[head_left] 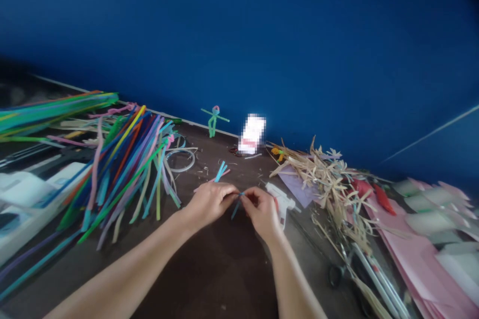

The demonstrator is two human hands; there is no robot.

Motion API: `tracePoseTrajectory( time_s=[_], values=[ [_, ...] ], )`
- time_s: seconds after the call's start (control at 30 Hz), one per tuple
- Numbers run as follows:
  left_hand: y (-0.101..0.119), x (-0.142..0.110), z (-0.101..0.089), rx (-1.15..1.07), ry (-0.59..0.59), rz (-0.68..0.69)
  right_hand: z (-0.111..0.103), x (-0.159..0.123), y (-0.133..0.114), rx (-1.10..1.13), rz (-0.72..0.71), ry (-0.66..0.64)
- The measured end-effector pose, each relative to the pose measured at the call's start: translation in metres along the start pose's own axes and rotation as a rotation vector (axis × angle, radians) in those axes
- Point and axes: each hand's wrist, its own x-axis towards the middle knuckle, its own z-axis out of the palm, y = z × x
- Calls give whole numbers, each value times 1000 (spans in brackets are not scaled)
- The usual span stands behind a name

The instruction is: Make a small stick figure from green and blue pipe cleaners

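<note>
My left hand (209, 203) and my right hand (263, 212) meet over the dark table (209, 269), both pinched on a short blue pipe cleaner piece (236, 206) held between their fingertips. A few cut blue and pink pieces (220, 172) lie just beyond my hands. A white glue gun (281, 201) lies right beside my right hand.
A big heap of coloured pipe cleaners (123, 169) spreads on the left, with a white ring (181, 159) near it. A green stick figure (214, 120) leans on the blue wall. Dry straw (329, 179), scissors (339, 271) and pink paper sheets (419, 259) fill the right.
</note>
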Motion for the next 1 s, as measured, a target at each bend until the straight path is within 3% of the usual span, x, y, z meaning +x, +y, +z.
tracePoseTrajectory(
  time_s=[0.1,0.23,0.37,0.6,0.7,0.8,0.93,1.0],
  values=[
    [0,2,-4,-80,-49,-33,-4,-3,-8,-246,-209,35],
    [1,3,-7,-216,-103,-123,-7,-5,-13,-348,-311,26],
    [-1,3,-6,-401,-174,-216,-5,-4,-11,-249,-264,35],
    [-3,5,-8,-654,-269,-203,-6,-3,-10,33,-127,-17],
    [-2,6,-9,-704,-179,-199,-7,-1,-8,119,-70,9],
    [0,5,-8,-772,-17,-210,-7,1,-2,289,44,53],
    [4,1,-10,-632,295,-130,-8,5,5,564,172,91],
    [6,-2,-11,-539,395,-96,-8,6,7,656,214,100]
  ],
)
